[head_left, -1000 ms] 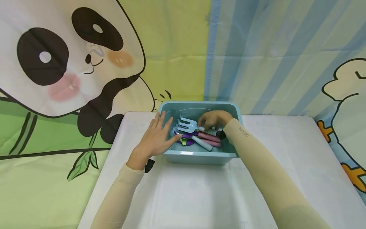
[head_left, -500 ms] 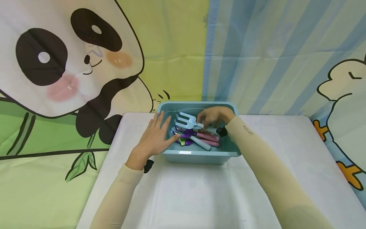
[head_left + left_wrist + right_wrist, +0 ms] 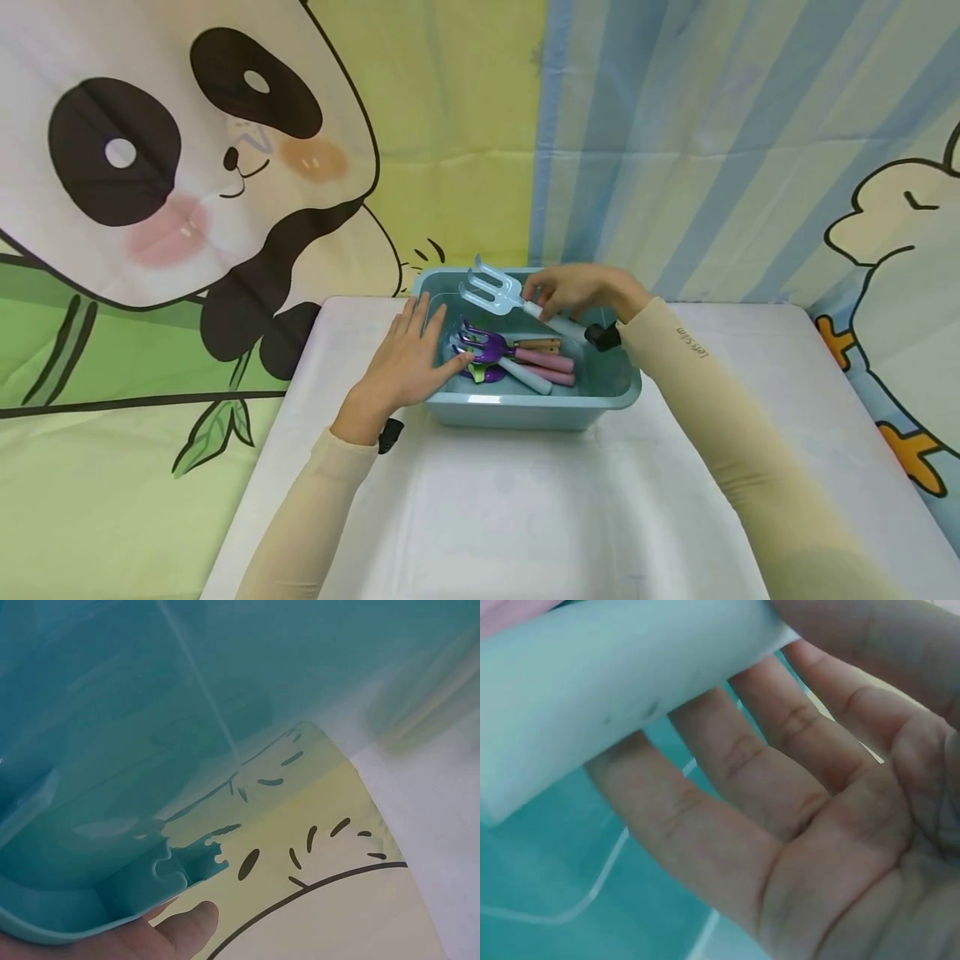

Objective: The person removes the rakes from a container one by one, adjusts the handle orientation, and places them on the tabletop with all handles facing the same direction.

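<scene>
My right hand (image 3: 588,290) pinches a light blue garden hand fork (image 3: 495,290) near the top of its handle, above the right half of a light blue plastic bin (image 3: 525,402). The fork's tines point left. Close up in the right wrist view, its pale handle (image 3: 622,690) lies against the fingertips (image 3: 619,754). At the bin's left rim rests my left hand (image 3: 405,362), fingers spread and straight. Inside the bin lie a purple hand fork (image 3: 489,343), pink handles (image 3: 546,360), a light blue handle (image 3: 527,377) and a wooden handle (image 3: 542,342); their left ends partly overlap.
The bin stands on a white-covered table (image 3: 510,517), near its back edge. Behind hangs a printed cloth (image 3: 465,133) with a panda. A thin pale line runs along the bin's inside wall.
The right hand has lifted the light blue hand fork off the other tools, up and slightly right. More of the handles beneath show. The left hand stays at the rim.
</scene>
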The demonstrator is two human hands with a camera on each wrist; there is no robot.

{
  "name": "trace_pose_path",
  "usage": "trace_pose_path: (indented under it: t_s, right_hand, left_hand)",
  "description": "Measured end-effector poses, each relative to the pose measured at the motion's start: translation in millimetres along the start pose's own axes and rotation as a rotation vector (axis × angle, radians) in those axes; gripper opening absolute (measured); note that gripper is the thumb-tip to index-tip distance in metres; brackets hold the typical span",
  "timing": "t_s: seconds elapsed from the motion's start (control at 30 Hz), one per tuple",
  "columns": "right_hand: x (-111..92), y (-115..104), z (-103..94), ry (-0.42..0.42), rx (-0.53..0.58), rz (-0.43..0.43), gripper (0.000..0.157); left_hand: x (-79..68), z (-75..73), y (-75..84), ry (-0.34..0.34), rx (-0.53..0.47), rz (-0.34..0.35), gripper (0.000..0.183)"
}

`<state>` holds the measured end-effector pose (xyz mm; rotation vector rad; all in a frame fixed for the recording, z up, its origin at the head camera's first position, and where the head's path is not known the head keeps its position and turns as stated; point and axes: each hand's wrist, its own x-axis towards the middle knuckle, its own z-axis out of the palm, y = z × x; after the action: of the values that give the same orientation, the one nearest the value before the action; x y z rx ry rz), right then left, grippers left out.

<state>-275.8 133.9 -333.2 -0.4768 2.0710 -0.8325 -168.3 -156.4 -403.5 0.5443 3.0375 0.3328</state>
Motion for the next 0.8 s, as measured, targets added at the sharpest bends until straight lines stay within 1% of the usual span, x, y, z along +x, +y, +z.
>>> trace_pose_path:
  t_s: [0.1, 0.27, 0.37, 0.47, 0.6, 0.8]
  right_hand:
    - [-13.0, -0.4, -2.7, 0.039, 0.052, -0.036, 0.038]
    - [-34.0, 5.1, -9.1, 0.107, 0.14, -0.097, 0.037]
    - [-48.4, 9.6, -11.4, 0.149, 0.177, -0.113, 0.035]
    - [-64.2, 14.5, -12.3, 0.189, 0.212, -0.114, 0.037]
    - [-84.9, 27.6, -14.1, 0.226, 0.245, -0.123, 0.04]
    - [-111.6, 56.7, -16.6, 0.299, 0.286, -0.129, 0.042]
  left_hand:
    - [0.1, -0.2, -0.5, 0.003, 0.006, -0.001, 0.101]
    - [0.0, -1.4, -0.2, 0.003, 0.004, 0.002, 0.101]
    - [0.4, -1.4, -0.2, 0.002, 0.003, 0.005, 0.1]
    - [1.0, -1.2, 0.0, -0.001, 0.001, 0.005, 0.1]
    - [1.1, -1.0, 0.7, -0.002, -0.005, 0.006, 0.1]
    - [-1.0, 1.0, -0.4, -0.002, -0.015, 0.006, 0.1]
